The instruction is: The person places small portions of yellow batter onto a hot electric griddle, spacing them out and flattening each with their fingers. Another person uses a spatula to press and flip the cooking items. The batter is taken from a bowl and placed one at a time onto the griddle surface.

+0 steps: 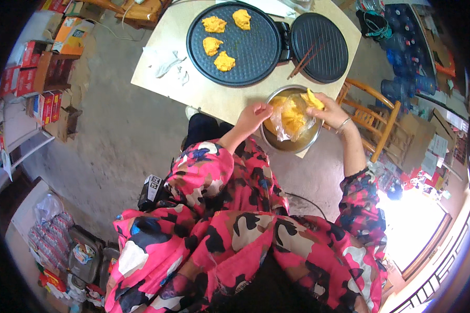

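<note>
A steel bowl (263, 133) stands at the near corner of the table. Inside it sits a clear plastic bag (284, 131) with yellow dough (291, 117). My left hand (254, 116) pinches the bag's edge at the bowl's left rim. Between the fingers of my right hand (331, 113), above the bowl's right side, is a torn-off piece of yellow dough (312, 99). Beyond the bowl lies an opened electric griddle (254, 51), with several rough dough lumps (224, 62) on its left half.
The griddle's ribbed lid (317, 39) lies folded back to the right, with brown chopsticks (306, 60) across it. Crumpled white plastic (168, 64) is on the table (215, 96). A wooden chair (387, 129) stands right of the bowl. Cardboard boxes (72, 37) are stacked at left.
</note>
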`<state>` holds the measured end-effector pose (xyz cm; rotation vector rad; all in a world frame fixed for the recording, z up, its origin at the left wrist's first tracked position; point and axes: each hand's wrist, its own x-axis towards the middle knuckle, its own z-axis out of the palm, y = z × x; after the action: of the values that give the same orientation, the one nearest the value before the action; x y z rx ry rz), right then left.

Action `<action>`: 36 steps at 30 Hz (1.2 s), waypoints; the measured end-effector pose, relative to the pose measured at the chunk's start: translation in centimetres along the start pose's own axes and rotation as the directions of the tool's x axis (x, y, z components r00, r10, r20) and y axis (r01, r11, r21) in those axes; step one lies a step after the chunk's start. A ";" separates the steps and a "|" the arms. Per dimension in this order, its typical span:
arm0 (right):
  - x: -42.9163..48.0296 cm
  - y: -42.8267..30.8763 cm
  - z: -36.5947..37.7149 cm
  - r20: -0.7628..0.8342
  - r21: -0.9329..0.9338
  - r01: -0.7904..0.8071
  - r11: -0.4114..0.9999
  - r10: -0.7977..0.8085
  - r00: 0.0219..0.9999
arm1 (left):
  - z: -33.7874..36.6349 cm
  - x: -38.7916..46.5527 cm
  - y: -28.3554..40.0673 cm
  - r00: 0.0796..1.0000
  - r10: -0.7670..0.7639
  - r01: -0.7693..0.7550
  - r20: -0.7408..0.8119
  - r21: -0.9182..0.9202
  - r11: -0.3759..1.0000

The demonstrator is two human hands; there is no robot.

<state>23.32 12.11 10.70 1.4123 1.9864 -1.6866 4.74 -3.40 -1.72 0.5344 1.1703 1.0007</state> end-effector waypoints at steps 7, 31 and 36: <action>5.6 -7.2 5.8 -0.203 -0.538 0.380 0.752 -0.553 0.808 | -2.0 -2.2 0.7 1.000 -0.003 0.003 -0.005 0.079 0.997; 17.6 -9.6 9.0 -0.457 -0.724 0.069 0.686 -0.553 0.697 | -15.9 -7.4 -0.6 0.946 -0.007 -0.007 -0.323 -0.044 0.999; 18.3 -9.7 9.2 -0.333 -0.853 0.092 0.513 -0.672 0.661 | -15.4 -7.4 -1.2 0.916 -0.059 0.013 -0.397 -0.119 0.993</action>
<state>2.56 15.01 2.02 1.2406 3.0647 -0.0930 -9.50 -12.54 -4.19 0.2173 1.4681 1.1714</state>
